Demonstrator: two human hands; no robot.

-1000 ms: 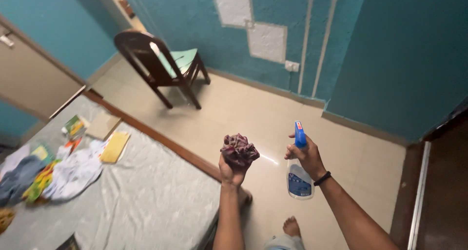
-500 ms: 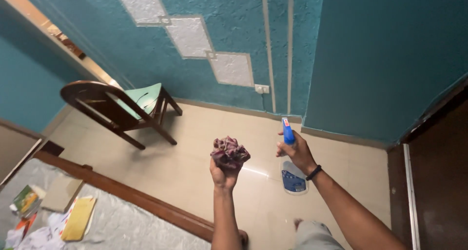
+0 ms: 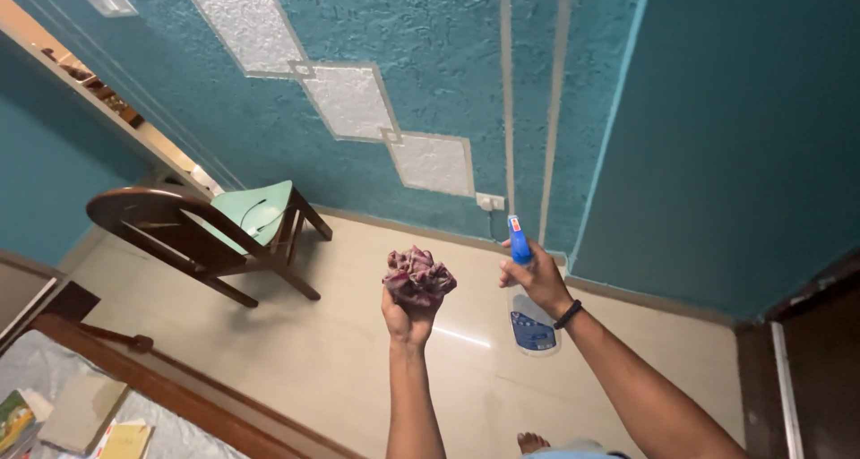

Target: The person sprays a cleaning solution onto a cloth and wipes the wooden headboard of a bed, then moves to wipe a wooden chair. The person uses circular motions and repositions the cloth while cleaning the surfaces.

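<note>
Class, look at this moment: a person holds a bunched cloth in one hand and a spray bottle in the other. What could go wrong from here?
Spray from the spray bottle in the right hand might miss the bunched cloth in the left hand and wet the tiled floor; a bare foot below suggests a possible slip.

My left hand (image 3: 408,320) is raised in front of me with a bunched cloth (image 3: 418,276) sitting in its grip. Just to its right, apart from it, my right hand (image 3: 536,280) holds a spray bottle (image 3: 528,311). The chair (image 3: 210,235) stands on the floor (image 3: 296,351) well to the left, near the wall (image 3: 421,74) behind. The bed (image 3: 54,396) lies at lower left, with books (image 3: 76,414) on it.
</note>
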